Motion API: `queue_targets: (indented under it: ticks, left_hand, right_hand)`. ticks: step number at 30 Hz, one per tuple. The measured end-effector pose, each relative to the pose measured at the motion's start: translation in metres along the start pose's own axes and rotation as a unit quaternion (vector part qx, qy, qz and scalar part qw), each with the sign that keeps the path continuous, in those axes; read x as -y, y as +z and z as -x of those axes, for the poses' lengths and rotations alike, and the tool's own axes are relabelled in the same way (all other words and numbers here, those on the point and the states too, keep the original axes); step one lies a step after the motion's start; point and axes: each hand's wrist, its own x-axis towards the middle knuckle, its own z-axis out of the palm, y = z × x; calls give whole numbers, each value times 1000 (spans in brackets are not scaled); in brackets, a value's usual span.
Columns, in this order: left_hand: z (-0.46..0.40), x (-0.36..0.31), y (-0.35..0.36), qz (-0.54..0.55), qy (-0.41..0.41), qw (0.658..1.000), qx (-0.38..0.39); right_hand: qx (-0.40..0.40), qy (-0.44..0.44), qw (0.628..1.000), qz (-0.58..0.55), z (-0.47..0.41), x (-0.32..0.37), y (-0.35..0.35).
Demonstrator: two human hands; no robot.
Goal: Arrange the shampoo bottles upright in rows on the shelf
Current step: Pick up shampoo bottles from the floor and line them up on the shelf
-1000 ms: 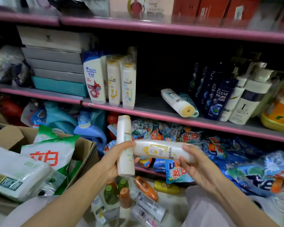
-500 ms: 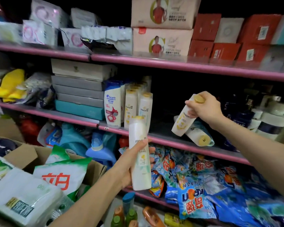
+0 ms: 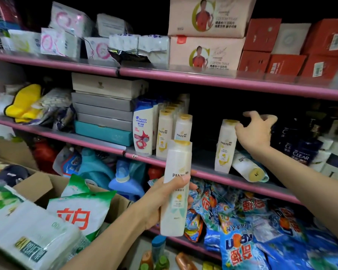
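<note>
Evidently the right hand has spread its grip beside a Pantene bottle standing cap-up on the shelf, right of the Head & Shoulders bottle, presumably starting a new row. The left hand grips another Pantene bottle below that landmark, upright (cap on top), seemingly ready to shelve.

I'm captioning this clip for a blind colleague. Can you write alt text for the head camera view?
A person's left hand grips an upright white Pantene bottle below a pink-edged shelf, while the right hand, fingers spread, touches another Pantene bottle standing there. A third bottle lies on its side beside it; a row of shampoo bottles stands further left.
</note>
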Motion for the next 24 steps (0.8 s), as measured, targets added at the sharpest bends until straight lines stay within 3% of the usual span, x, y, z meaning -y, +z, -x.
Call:
queue_targets:
  ticks: [1,2,3,4,6,8,13,15,20,24]
  left_hand:
    - [-1,0,1,-8,1,1000,0]
    - [-2,1,3,-15,1,1000,1]
    - [-3,1,5,-19,-1,1000,2]
    - [-4,3,7,-20,-4,1000,6]
    - [-6,5,12,-16,-11,1000,15]
    - [-8,8,18,-13,-18,1000,20]
    - [-7,14,21,-18,-27,999,37]
    - [-6,18,20,-23,-34,998,53]
    - [-10,19,20,6,-66,996,63]
    - [-11,22,19,3,-74,995,62]
  right_hand:
    - [1,14,997,-82,10,4,-2]
    - [61,49,982,-173,21,9,-5]
    - [174,102,945,-257,34,15,-7]
    - [300,157,884,-323,49,20,-10]
    - [453,210,781,-374,72,27,-12]
    - [491,222,739,-403,86,30,-11]
    - [477,329,655,-485,94,29,-17]
    - [474,340,658,-476,94,29,-21]
    - [456,316,709,-436,95,28,-20]
    - [449,324,717,-424,94,31,-19]
